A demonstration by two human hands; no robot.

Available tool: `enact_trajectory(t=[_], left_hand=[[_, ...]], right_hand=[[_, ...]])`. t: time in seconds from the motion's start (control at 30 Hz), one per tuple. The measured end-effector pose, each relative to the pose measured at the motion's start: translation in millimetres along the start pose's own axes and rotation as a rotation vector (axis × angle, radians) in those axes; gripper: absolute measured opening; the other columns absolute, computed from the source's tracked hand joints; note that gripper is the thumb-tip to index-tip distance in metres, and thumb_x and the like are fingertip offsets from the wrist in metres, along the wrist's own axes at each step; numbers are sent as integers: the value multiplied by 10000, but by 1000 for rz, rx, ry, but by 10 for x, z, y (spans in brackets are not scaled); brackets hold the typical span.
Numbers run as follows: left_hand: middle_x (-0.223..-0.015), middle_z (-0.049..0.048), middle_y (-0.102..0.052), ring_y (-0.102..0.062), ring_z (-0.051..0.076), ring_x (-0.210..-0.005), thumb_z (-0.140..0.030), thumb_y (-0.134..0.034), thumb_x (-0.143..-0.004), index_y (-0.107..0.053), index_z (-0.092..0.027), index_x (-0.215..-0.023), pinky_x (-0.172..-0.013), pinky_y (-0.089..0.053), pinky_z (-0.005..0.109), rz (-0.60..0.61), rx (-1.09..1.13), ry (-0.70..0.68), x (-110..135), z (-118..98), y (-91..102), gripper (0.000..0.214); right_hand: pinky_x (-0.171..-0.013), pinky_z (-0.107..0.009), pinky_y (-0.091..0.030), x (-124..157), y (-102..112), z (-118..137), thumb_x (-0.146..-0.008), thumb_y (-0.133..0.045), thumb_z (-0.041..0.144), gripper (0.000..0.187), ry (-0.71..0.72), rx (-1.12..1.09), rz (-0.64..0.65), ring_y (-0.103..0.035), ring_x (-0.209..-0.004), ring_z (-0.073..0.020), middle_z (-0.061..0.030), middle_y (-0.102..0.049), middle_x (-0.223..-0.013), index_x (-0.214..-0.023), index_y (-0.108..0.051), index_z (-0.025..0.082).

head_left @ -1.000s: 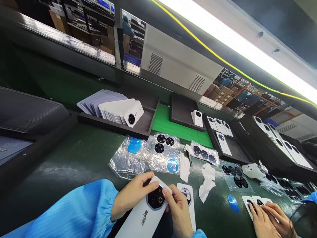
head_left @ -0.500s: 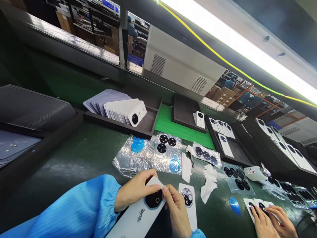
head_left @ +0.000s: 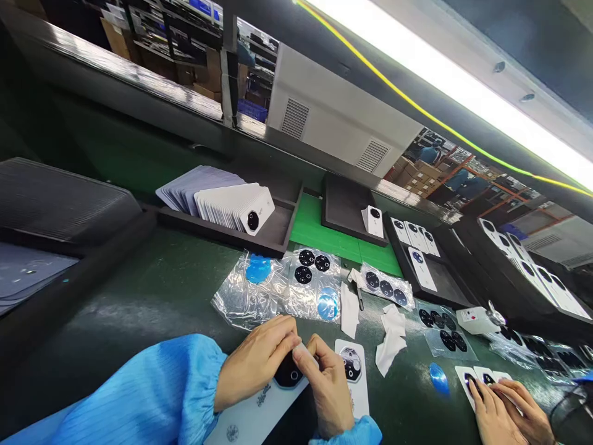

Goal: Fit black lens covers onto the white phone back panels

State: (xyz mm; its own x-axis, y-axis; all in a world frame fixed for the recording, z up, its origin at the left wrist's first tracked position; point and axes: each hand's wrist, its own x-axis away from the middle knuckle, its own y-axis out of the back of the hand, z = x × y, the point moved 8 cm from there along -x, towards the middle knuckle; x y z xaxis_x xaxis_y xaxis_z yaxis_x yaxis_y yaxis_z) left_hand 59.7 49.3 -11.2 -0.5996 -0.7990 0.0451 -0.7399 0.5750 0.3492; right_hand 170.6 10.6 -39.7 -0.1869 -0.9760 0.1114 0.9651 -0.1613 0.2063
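My left hand [head_left: 259, 364] is closed over the upper edge of a white phone back cover [head_left: 250, 417] with a black eight-sided camera plate [head_left: 288, 373]. Opposite it, my right hand [head_left: 328, 384] grips the cover's top right corner, thumb on the edge of the black plate. The thumbs nearly meet at the plate's upper side, and the fingers hide the cover's top edge. Just right of my right hand, a second white back cover [head_left: 359, 395] lies on the bench, partly hidden by that hand.
Ahead lie plastic bags [head_left: 252, 290] with black camera plates [head_left: 303, 275] and white wipes [head_left: 391, 340]. Black trays [head_left: 278, 244] of fanned covers [head_left: 227, 207] stand behind. At right, another person's hands [head_left: 504, 408] touch covers beside a blue film disc [head_left: 438, 378] and a white bottle [head_left: 477, 322].
The held cover has tipped, and its top edge is now hidden behind my fingers. My left fingers have curled further over it, and my right hand has shifted slightly up and inward.
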Motion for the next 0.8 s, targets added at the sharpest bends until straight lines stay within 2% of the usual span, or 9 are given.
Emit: enact_trajectory(t=[0.13, 0.23, 0.33, 0.47, 0.67, 0.8], left_hand=[[-675, -34, -409, -400, 173, -677, -490, -338, -861, -369, -231, -662, -657, -322, 298, 34, 132, 68, -66, 105, 9, 327], [-647, -46, -378, -376, 159, -653, -601, -365, -813, -363, -228, -647, -625, -316, 286, 82, 215, 98, -133, 187, -7, 409], [-635, -58, -354, -357, 142, -630, -697, -404, -749, -356, -222, -636, -604, -311, 275, 120, 300, 125, -169, 240, -46, 490], [-625, -64, -374, -366, 127, -610, -770, -446, -694, -353, -219, -647, -578, -315, 261, 153, 406, 168, -156, 253, -101, 561], [-606, -73, -389, -383, 113, -585, -752, -525, -674, -368, -213, -643, -551, -315, 240, 155, 496, 206, -141, 255, -118, 563], [-607, -70, -464, -453, 119, -594, -581, -662, -679, -454, -196, -668, -562, -346, 233, 164, 528, 208, -137, 255, -117, 438]], right_hand=[[-529, -250, -243, 2, 22, 16, -718, -583, 678, 551, -16, -2, -48, -237, -560, -101, 71, -270, -563, -539, -340, 217], [-498, -247, -237, 20, -6, 53, -704, -536, 750, 586, -97, -30, 27, -260, -529, -94, 69, -291, -545, -537, -354, 219], [-488, -241, -256, 42, -36, 45, -700, -544, 755, 584, -166, -55, 104, -343, -499, -92, 57, -379, -513, -544, -418, 206], [-441, -231, -249, 24, -21, -66, -692, -552, 753, 585, -163, -136, 91, -366, -435, -84, 53, -408, -451, -526, -444, 203], [-429, -221, -257, 13, -9, -181, -714, -567, 718, 564, -146, -171, 86, -367, -424, -75, 55, -413, -445, -528, -454, 197], [-443, -221, -281, 35, 7, -57, -703, -545, 749, 592, -130, -105, 84, -389, -440, -78, 52, -413, -460, -523, -445, 195]])
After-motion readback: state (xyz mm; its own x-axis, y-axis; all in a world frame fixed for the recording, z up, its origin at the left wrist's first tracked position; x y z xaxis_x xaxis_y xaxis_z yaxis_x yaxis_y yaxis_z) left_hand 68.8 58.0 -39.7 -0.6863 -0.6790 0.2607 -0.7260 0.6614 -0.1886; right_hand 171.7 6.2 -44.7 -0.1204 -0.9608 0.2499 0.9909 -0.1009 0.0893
